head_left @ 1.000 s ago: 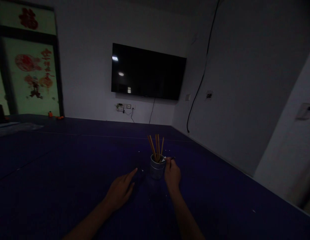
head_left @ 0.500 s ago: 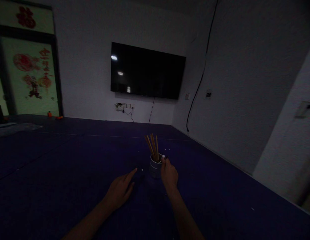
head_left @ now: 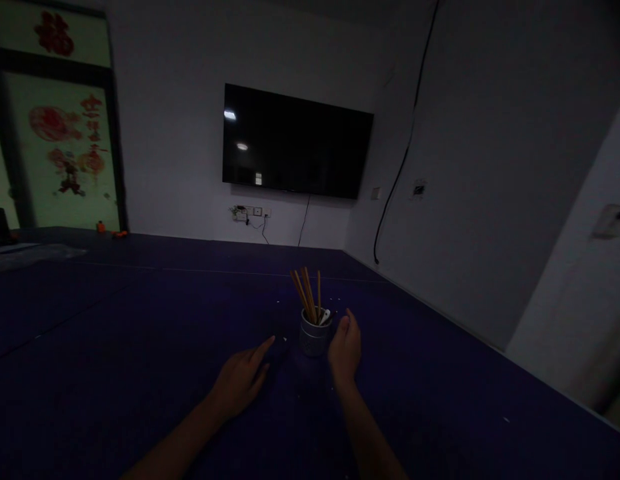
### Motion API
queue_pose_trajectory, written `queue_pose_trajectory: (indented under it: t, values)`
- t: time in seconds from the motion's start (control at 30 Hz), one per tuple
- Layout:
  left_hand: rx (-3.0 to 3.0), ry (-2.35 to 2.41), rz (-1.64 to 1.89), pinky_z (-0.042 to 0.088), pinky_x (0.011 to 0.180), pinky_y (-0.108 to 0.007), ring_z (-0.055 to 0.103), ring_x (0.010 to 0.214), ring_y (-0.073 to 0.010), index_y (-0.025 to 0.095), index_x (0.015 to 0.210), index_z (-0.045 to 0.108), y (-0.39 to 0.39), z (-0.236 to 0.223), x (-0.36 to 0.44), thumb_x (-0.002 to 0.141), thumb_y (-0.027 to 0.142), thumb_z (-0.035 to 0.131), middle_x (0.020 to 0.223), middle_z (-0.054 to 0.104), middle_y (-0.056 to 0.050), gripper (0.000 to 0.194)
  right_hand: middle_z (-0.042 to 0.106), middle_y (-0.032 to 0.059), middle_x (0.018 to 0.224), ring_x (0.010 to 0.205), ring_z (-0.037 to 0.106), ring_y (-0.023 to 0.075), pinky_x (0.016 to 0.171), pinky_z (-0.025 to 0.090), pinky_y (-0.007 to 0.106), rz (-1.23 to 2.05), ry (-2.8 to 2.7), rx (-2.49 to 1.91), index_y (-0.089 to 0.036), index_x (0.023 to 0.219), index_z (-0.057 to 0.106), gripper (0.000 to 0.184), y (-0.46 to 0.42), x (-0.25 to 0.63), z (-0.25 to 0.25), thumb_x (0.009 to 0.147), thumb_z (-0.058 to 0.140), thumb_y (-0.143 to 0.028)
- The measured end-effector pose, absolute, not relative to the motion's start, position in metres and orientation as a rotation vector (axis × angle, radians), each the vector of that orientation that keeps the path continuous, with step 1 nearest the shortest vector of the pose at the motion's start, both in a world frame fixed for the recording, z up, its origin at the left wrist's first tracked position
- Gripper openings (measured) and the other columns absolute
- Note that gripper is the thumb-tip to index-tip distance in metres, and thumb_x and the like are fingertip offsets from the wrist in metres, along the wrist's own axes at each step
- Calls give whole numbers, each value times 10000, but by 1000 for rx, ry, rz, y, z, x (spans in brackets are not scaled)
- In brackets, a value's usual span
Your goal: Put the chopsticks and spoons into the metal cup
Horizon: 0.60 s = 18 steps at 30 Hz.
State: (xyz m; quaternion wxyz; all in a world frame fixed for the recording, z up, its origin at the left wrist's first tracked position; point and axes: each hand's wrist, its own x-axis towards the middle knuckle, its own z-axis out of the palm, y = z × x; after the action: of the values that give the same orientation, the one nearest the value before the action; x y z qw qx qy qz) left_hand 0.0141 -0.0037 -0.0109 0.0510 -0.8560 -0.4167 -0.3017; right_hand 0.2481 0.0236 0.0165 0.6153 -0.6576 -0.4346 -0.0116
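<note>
A grey cylindrical holder [head_left: 313,339] stands upright on the dark blue surface, with several wooden chopsticks [head_left: 306,295] leaning in it. A white handle [head_left: 325,317], perhaps a spoon's, and a short dark tip beside it rise from its right side. Just right of the holder, my right hand [head_left: 345,347] is off the handle, holding nothing, its thumb and fingers loosely apart. My left hand [head_left: 240,380] lies to the left of the holder, open, forefinger stretched toward a tiny white bit [head_left: 285,339].
Small white specks dot the surface. A black television [head_left: 296,143] hangs on the far wall above sockets [head_left: 255,211]. A cable [head_left: 390,200] runs down the right wall. Small orange objects [head_left: 101,227] and a clear plastic sheet [head_left: 45,255] lie at the far left.
My right hand has let go of the white handle and moved slightly right, away from the holder. One chopstick now leans further right. My left hand has stayed in place.
</note>
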Motion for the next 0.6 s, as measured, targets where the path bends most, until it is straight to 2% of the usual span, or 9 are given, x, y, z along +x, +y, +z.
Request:
queue_pose_trajectory:
  t: [0.17, 0.33, 0.5, 0.6]
  values:
    - [-2595, -1277, -899, 493, 880, -332, 609, 1036, -179, 278, 1423, 218, -2, -13, 14, 915, 282, 323, 1205, 618, -45, 519, 537, 178, 1272, 1160, 511, 232, 896, 388, 323, 213, -998, -1444, -90, 1363, 387, 713, 34, 250, 6, 905, 123, -569]
    - [-2604, -1280, -889, 491, 875, -330, 611, 1024, -174, 266, 1424, 211, 0, -15, 15, 917, 271, 312, 1218, 609, -54, 517, 585, 168, 1212, 1102, 552, 251, 871, 402, 337, 196, -984, -1434, -108, 1316, 466, 707, 33, 244, 4, 896, 147, -580]
    - [-2619, -1284, -882, 475, 894, -321, 608, 1030, -171, 256, 1425, 212, 0, -15, 14, 921, 281, 311, 1215, 612, -58, 514, 668, 145, 1040, 915, 629, 244, 788, 428, 328, 140, -952, -1420, -119, 1247, 539, 597, 32, 246, 1, 892, 241, -495]
    - [-2627, -1284, -879, 476, 889, -317, 605, 1039, -171, 258, 1423, 212, 0, -16, 13, 923, 284, 309, 1231, 603, -57, 511, 676, 122, 1017, 882, 636, 230, 758, 440, 313, 155, -931, -1418, -140, 1236, 545, 515, 38, 251, -7, 842, 341, -401]
